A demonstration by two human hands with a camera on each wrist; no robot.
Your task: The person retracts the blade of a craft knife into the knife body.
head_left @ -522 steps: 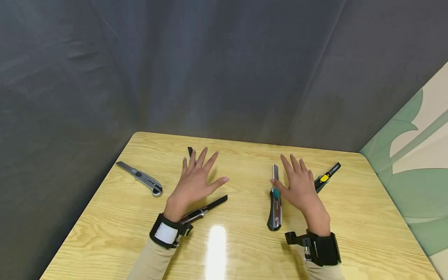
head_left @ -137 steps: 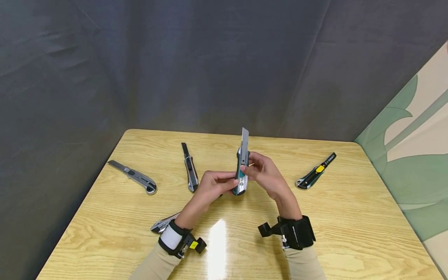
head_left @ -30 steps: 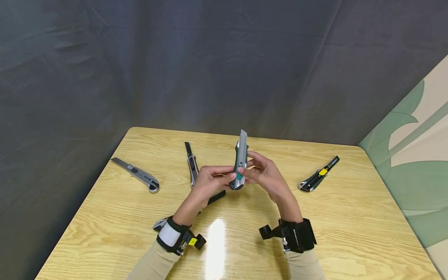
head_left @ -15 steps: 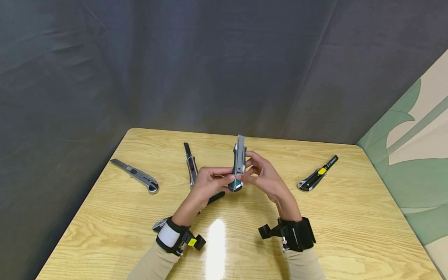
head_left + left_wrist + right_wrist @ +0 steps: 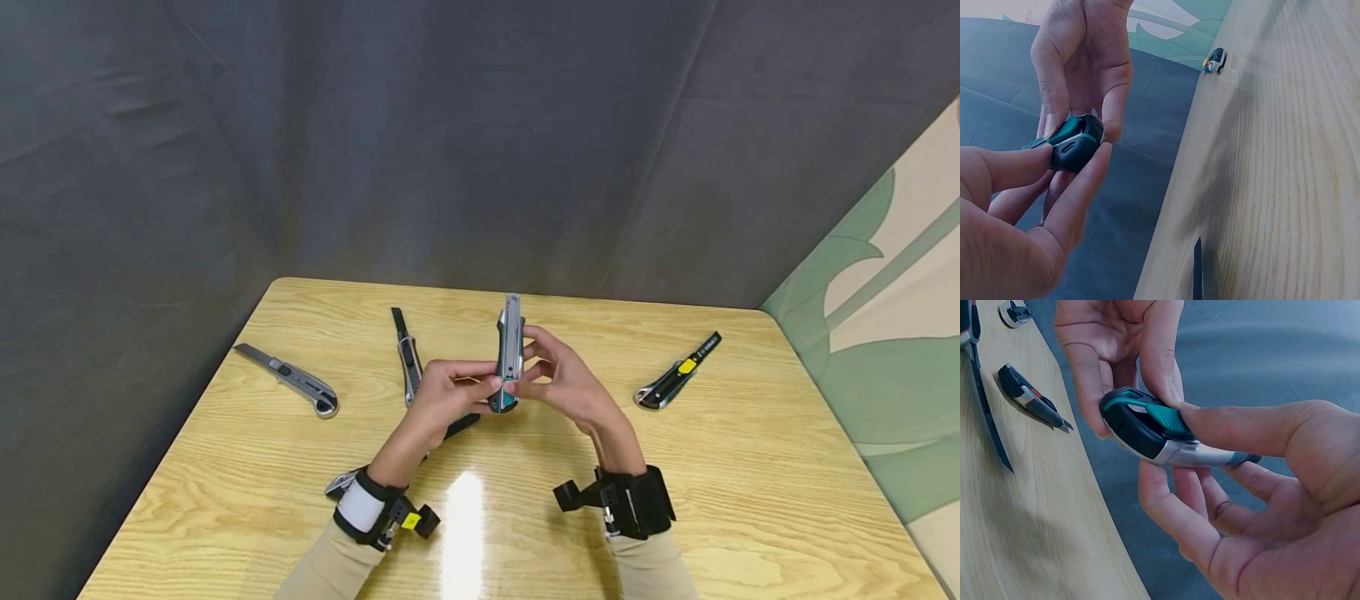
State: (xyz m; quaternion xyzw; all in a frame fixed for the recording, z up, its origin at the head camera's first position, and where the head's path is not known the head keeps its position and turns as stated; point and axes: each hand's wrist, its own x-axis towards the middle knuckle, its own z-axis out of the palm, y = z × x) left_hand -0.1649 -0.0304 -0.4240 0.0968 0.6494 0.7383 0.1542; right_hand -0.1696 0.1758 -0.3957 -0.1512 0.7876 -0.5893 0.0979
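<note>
A black-and-silver utility knife [image 5: 512, 342] with a teal slider [image 5: 1169, 420] is held up above the table, its nose pointing away from me. My left hand [image 5: 444, 396] pinches the handle near its rear end from the left. From the right, my right hand [image 5: 573, 385] grips the same knife, its thumb on the slider, which sits near the rear end. In the right wrist view, the right fingers support the handle from below. Little or no blade shows past the metal nose.
Other utility knives lie on the wooden table [image 5: 750, 467]: a grey one [image 5: 303, 383] at left, a black-and-silver one [image 5: 408, 362], one with a black blade [image 5: 462, 424] partly under the left forearm, and a yellow-slider one [image 5: 675, 375] at right. A dark curtain [image 5: 480, 150] stands behind.
Both hands have lifted the utility knife from the table since the first frame. Over the last second its slider has moved back toward me and the blade has drawn into the handle.
</note>
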